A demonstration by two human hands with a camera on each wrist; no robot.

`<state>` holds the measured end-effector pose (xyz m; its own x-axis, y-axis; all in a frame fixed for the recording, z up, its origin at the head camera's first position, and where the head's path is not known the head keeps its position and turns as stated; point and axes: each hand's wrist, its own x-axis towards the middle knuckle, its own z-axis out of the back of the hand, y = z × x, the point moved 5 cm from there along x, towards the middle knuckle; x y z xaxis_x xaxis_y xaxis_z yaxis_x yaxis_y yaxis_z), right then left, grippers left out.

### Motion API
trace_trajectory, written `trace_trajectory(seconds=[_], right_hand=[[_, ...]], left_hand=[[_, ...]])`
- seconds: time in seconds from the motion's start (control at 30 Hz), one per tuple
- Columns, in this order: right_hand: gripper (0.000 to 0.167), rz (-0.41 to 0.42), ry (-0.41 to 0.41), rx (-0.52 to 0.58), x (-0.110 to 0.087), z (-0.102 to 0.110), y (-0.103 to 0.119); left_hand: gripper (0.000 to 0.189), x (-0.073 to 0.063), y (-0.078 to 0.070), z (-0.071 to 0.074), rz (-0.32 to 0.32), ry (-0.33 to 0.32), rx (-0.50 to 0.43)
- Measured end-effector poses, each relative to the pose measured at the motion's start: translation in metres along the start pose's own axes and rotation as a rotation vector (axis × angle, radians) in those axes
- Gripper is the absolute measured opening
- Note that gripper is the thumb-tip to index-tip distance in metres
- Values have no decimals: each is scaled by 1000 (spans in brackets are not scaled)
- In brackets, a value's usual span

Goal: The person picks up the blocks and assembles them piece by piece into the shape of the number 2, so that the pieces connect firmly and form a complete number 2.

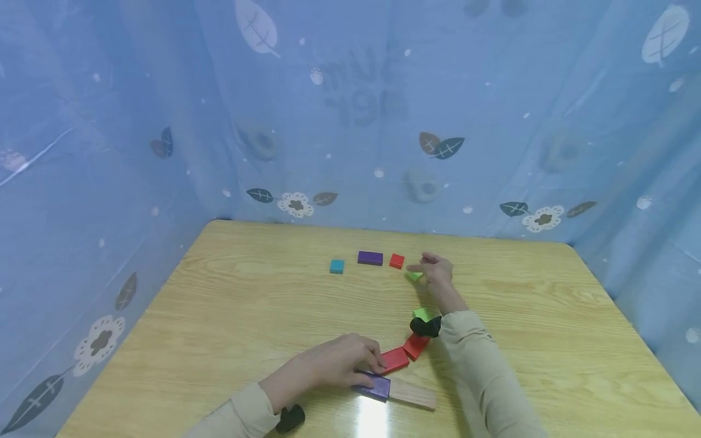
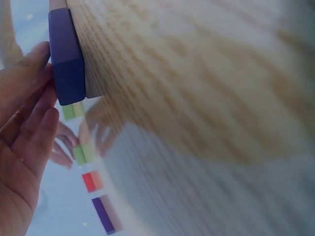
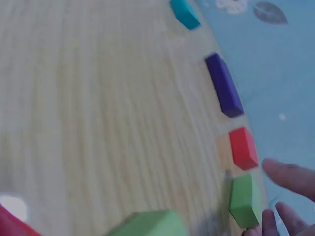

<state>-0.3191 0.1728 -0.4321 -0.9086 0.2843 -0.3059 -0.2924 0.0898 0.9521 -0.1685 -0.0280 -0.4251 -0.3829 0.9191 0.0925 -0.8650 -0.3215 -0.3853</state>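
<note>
My left hand (image 1: 342, 363) rests low over the near blocks, its thumb touching a purple block (image 1: 375, 388) and its fingertips beside a long red block (image 1: 395, 360). In the left wrist view that purple block (image 2: 69, 59) stands close to the loosely extended fingers. At the far side, my right hand (image 1: 438, 275) reaches over a green block (image 1: 414, 276). The right wrist view shows fingertips at the lower end of this green block (image 3: 245, 199), with one finger held apart from it. A plain wooden block (image 1: 413, 395) adjoins the near purple one.
A smaller red block (image 1: 417, 345) and another green block (image 1: 421, 314) continue the near curve, close to the right wrist strap (image 1: 426, 327). Along the back lie a red block (image 1: 397, 261), a purple block (image 1: 370, 258) and a teal block (image 1: 336, 266). A blue curtain (image 1: 350, 121) surrounds the table.
</note>
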Motion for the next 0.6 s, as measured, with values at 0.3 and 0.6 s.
trace_trajectory(seconds=[0.3,0.6], right_hand=[[55,84,-10,-225,-6,-9,-4],[42,93,-39,-264,-1,-3,7]], left_hand=[[23,-2,4,0,24,8,-43],[24,-3,6,1,36,11,-51]])
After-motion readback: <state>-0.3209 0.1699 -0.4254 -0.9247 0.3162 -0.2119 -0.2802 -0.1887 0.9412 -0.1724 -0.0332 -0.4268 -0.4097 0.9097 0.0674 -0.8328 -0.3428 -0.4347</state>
